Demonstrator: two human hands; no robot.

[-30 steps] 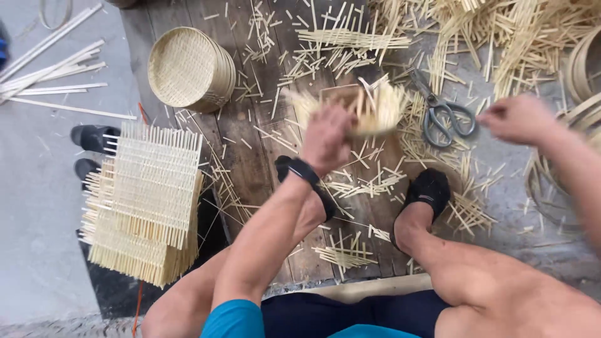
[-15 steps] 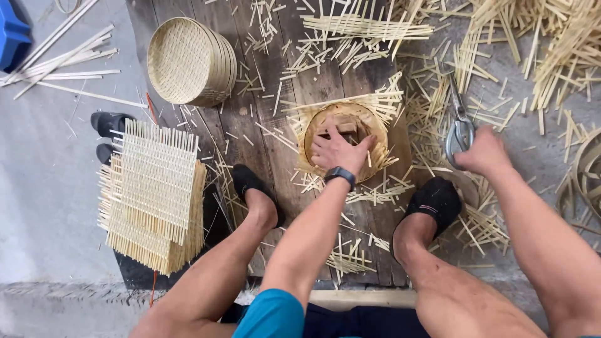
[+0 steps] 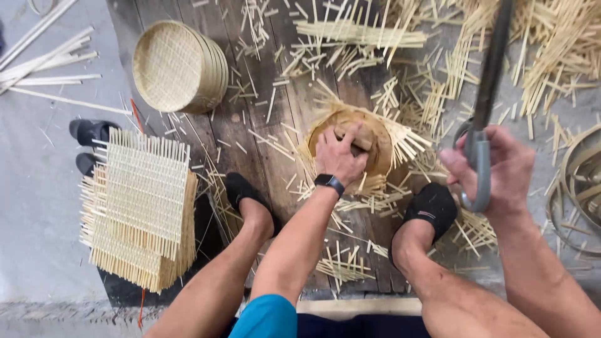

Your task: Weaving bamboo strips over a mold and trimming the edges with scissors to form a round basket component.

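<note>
Since the earlier frame the right hand (image 3: 501,166) has risen off the boards, fist clenched around the grey handles of the shears (image 3: 482,119), blades pointing up. The left hand (image 3: 339,153) presses down inside the round woven bamboo tray (image 3: 382,141) at the middle of the dark wooden platform (image 3: 250,119). Loose bamboo strips (image 3: 357,34) litter the boards; finished trays (image 3: 178,66) stand near the far left corner, woven mats (image 3: 141,206) overhang the left edge.

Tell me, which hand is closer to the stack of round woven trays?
The left. The left hand presses on a round bamboo frame just right of the stack; the right hand holds scissors farther right.
</note>
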